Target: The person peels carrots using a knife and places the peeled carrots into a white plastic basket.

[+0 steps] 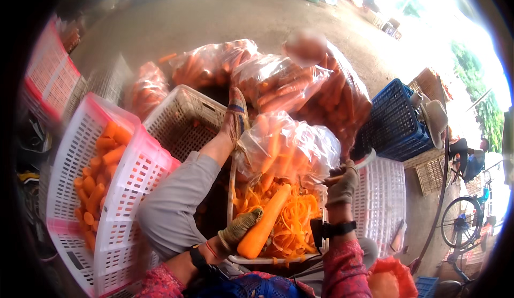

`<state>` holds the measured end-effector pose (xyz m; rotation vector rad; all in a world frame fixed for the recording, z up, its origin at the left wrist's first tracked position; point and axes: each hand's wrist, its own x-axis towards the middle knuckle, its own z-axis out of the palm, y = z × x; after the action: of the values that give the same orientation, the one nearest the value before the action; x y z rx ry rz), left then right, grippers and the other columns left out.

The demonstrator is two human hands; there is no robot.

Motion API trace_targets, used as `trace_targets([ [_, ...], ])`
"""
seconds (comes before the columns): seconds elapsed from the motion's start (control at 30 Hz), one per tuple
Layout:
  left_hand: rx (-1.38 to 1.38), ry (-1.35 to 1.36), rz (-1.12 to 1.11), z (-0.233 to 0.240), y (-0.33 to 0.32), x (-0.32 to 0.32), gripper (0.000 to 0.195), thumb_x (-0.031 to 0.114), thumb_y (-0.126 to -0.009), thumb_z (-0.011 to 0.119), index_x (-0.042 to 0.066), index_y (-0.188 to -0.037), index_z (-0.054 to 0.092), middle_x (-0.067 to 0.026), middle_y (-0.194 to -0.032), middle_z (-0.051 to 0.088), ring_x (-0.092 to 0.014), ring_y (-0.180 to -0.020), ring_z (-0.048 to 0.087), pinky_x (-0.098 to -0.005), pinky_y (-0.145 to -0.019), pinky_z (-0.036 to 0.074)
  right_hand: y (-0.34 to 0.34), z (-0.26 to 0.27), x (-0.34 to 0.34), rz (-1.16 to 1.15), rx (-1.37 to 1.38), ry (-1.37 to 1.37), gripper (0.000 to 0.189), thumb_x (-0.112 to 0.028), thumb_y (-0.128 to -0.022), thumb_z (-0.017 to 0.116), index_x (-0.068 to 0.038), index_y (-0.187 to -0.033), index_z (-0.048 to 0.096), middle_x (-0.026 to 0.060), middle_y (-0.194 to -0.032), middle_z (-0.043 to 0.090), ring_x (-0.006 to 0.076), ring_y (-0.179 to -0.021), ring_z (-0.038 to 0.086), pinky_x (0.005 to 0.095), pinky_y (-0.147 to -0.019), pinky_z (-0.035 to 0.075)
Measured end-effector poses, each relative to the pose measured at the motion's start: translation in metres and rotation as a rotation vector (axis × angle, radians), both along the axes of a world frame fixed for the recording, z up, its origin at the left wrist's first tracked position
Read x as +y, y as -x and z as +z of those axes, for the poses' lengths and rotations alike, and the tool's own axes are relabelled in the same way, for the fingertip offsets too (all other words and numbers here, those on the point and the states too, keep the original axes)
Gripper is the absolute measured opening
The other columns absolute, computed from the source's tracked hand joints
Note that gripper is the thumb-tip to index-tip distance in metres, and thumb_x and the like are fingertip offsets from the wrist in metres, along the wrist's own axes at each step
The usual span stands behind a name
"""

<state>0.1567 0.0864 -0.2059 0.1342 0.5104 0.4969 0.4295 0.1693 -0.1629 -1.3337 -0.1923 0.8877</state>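
Observation:
My left hand (240, 229), in a knitted work glove, is closed around the thick end of a peeled carrot (265, 222). Under the carrot, a pile of orange peelings (295, 225) fills a pale plastic crate (257, 260) between my legs. My right hand (342, 182), gloved too, is bent around a thin tool (335, 178), perhaps a peeler; its head cannot be made out. It is to the right of the crate, close to a clear plastic bag of carrots (287, 149) that rests over the crate's far part.
Peeled carrots (98, 181) lie in a pink and white basket (126, 213) at left. Beyond my foot stand a beige crate (182, 117) and bags of carrots (281, 83). A blue crate (395, 119) and white baskets (379, 201) stand at right. Farther right are a bicycle (461, 221) and a person (472, 159).

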Motion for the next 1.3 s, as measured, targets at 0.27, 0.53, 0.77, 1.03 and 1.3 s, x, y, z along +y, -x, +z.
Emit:
trace_targets([
  [0.27, 0.017, -0.023, 0.050, 0.004, -0.005, 0.007, 0.055, 0.049, -0.091, 0.055, 0.004, -0.123, 0.051, -0.0153, -0.097, 0.063, -0.025, -0.072, 0.066, -0.0348, -0.062, 0.056, 0.106, 0.057, -0.063, 0.459, 0.022, 0.001, 0.036, -0.034, -0.096, 0.049, -0.010, -0.069, 0.049, 0.0047, -0.052, 0.048, 0.0141, -0.039, 0.046, 0.0265, -0.035, 0.037],
  [0.53, 0.113, 0.008, 0.041, 0.001, -0.003, 0.008, 0.049, 0.046, -0.094, 0.053, 0.002, -0.118, 0.054, -0.0123, -0.085, 0.066, -0.023, -0.070, 0.067, -0.0333, -0.058, 0.056, -0.008, -0.008, 0.008, -0.028, 0.170, -0.147, 0.031, -0.031, -0.096, 0.047, -0.014, -0.070, 0.046, -0.0004, -0.054, 0.045, 0.0136, -0.038, 0.039, 0.0287, -0.036, 0.034],
  [0.77, 0.058, -0.063, 0.069, -0.012, -0.006, 0.011, 0.051, 0.045, -0.093, 0.055, 0.002, -0.121, 0.053, -0.0107, -0.096, 0.065, -0.020, -0.078, 0.066, -0.0324, -0.068, 0.055, 0.102, 0.034, -0.055, 0.475, -0.002, -0.059, 0.030, -0.035, -0.096, 0.048, -0.011, -0.077, 0.052, 0.0024, -0.054, 0.050, 0.0120, -0.039, 0.042, 0.0257, -0.035, 0.034],
  [1.03, 0.058, 0.056, 0.080, -0.004, 0.000, 0.003, 0.051, 0.045, -0.093, 0.055, 0.002, -0.121, 0.052, -0.0140, -0.091, 0.066, -0.025, -0.073, 0.067, -0.0363, -0.063, 0.057, 0.019, 0.010, -0.014, 0.239, 0.116, -0.205, 0.030, -0.034, -0.096, 0.049, -0.014, -0.074, 0.047, 0.0023, -0.055, 0.045, 0.0143, -0.041, 0.041, 0.0295, -0.036, 0.037],
  [1.3, 0.109, -0.021, 0.034, -0.018, -0.001, 0.003, 0.049, 0.043, -0.093, 0.056, 0.003, -0.120, 0.053, -0.0126, -0.093, 0.064, -0.024, -0.079, 0.065, -0.0361, -0.067, 0.055, 0.066, 0.016, -0.039, 0.504, -0.039, -0.186, 0.025, -0.029, -0.097, 0.049, -0.008, -0.085, 0.051, 0.0048, -0.059, 0.050, 0.0151, -0.041, 0.046, 0.0279, -0.036, 0.037],
])
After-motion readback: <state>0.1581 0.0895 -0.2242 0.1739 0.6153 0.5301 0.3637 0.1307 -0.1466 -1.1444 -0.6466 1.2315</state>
